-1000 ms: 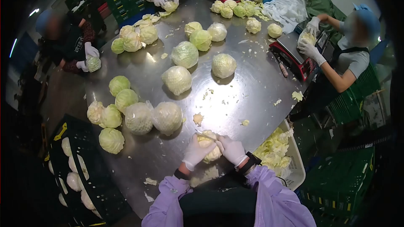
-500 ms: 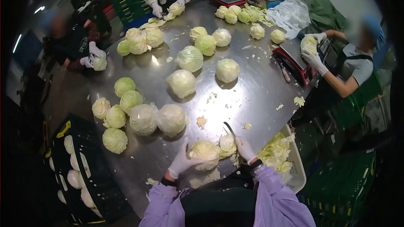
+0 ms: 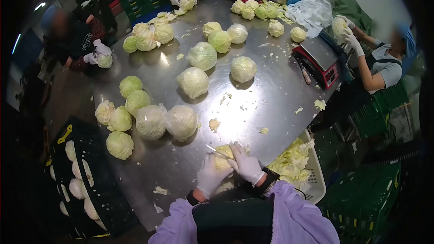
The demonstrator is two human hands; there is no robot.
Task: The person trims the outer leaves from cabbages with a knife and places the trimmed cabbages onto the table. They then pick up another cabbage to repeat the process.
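Note:
At the table's near edge, a pale yellow cabbage (image 3: 222,157) sits between my two gloved hands. My left hand (image 3: 211,175) is wrapped round its left side. My right hand (image 3: 246,165) is closed on a knife (image 3: 218,152), whose thin blade points left across the top of the cabbage; the handle is hidden in the glove. Loose leaf pieces lie under and behind my hands. Two wrapped cabbages (image 3: 181,123) stand just beyond, to the left, with several green ones beside them.
The metal table (image 3: 266,104) bears several more cabbages and leaf scraps. A white basket of leaves (image 3: 318,183) stands at right, a green crate of cabbages (image 3: 97,167) at left. A red scale (image 3: 318,56) is at the far right. Three co-workers handle cabbages around the table.
My right hand has swung the knife left over the cabbage, and my left hand has moved right round it. The right co-worker has lifted a cabbage off the scale.

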